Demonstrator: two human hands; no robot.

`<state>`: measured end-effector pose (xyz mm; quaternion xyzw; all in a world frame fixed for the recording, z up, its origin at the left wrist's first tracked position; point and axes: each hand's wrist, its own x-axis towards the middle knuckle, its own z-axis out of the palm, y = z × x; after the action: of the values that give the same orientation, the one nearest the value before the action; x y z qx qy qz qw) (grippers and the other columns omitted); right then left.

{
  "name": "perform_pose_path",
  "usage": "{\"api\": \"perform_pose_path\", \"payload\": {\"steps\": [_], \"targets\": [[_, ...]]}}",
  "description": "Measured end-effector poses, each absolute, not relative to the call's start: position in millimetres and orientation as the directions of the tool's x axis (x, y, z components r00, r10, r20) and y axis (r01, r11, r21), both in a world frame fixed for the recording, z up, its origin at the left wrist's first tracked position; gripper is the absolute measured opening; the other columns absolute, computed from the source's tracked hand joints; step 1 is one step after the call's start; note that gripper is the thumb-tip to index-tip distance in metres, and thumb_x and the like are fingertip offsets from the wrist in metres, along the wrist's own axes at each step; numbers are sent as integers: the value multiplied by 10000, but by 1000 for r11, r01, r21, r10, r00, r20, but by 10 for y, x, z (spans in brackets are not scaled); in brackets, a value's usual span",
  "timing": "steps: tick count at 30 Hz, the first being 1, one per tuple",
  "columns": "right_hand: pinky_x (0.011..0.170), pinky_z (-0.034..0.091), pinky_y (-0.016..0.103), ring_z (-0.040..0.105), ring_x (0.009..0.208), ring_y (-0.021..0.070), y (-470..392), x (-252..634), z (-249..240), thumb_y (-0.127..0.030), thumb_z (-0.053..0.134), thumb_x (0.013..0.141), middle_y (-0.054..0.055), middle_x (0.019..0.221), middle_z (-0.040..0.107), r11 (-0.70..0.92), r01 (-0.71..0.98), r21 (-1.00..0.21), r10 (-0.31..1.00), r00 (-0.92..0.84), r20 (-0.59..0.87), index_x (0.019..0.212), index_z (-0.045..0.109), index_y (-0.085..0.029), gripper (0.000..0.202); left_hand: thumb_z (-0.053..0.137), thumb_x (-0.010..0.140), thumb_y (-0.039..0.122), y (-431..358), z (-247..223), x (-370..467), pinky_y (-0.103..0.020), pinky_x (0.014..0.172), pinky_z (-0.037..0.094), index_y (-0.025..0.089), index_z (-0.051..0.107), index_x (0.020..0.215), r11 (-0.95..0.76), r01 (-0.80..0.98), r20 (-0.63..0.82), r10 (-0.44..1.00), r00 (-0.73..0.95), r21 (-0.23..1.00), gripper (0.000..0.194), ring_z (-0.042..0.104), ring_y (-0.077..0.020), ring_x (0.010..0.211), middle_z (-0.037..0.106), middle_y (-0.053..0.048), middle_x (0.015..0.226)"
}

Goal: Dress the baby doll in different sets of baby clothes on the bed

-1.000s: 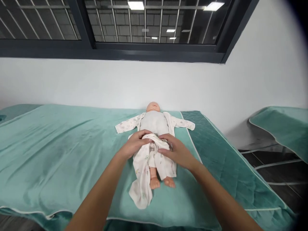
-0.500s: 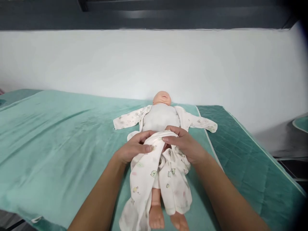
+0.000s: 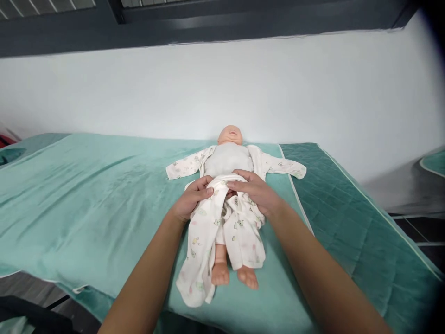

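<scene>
A baby doll [image 3: 229, 135] lies on its back, its head toward the wall and its bare feet toward me. It wears a white printed jacket [image 3: 283, 166], spread apart over a pale grey torso. White printed baby trousers [image 3: 243, 232] cover the doll's leg on the right; the trouser leg on the left hangs loose beside the other leg. My left hand [image 3: 195, 197] pinches the waistband's left side between thumb and fingers. On the right side, my right hand [image 3: 255, 190] grips the same waistband, its fingertips partly hidden behind the cloth.
Beneath the doll is a light green sheet [image 3: 104, 208] with some creases. A darker green quilted cover [image 3: 347, 222] extends to the right. Behind stands a white wall [image 3: 156, 93] below a dark frame [image 3: 208, 23]. Dark floor shows past the bed's front edge.
My view has tilted and drawn back slightly, so the doll's feet and the bed's front edge show more fully. Both hands keep nearly the same hold on the waistband.
</scene>
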<state>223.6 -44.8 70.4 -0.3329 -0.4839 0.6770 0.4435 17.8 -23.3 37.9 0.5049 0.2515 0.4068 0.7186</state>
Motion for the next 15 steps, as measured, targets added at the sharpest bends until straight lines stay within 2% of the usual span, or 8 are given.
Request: {"api": "perform_pose_path", "payload": {"steps": [5, 10, 13, 15], "targets": [[506, 398, 197, 488, 520, 79, -446, 2261, 672, -345, 835, 662, -61, 632, 570, -116, -291, -950, 908, -419, 18, 831, 622, -190, 313, 773, 759, 354, -260, 392, 178, -195, 578, 462, 160, 625, 944, 112, -279, 59, 840, 540, 954, 306, 610, -114, 647, 676, -26, 864], [610, 440, 232, 545, 643, 114, -467, 2190, 685, -417, 788, 730, -41, 734, 598, -74, -325, -943, 944, -327, 38, 880, 614, -209, 309, 877, 594, 257, -289, 416, 101, -227, 643, 484, 180, 648, 1114, 102, -156, 14, 794, 608, 982, 573, 638, -176, 772, 700, -37, 931], [578, 419, 231, 527, 621, 113, -482, 2161, 685, -477, 758, 757, -46, 714, 578, -38, -260, -965, 947, -317, 48, 869, 603, -213, 325, 860, 617, 271, -289, 377, 91, -248, 602, 478, 130, 695, 1014, 130, -97, -50, 816, 576, 987, 453, 629, -178, 675, 706, -49, 804], [563, 412, 229, 528, 623, 114, -491, 2168, 707, -489, 751, 763, -42, 726, 587, 1, -180, -984, 937, -345, 64, 897, 624, -207, 337, 838, 653, 324, -288, 338, 114, -244, 566, 470, 128, 705, 979, 129, -170, -29, 869, 493, 977, 404, 616, -163, 617, 702, -46, 757]]}}
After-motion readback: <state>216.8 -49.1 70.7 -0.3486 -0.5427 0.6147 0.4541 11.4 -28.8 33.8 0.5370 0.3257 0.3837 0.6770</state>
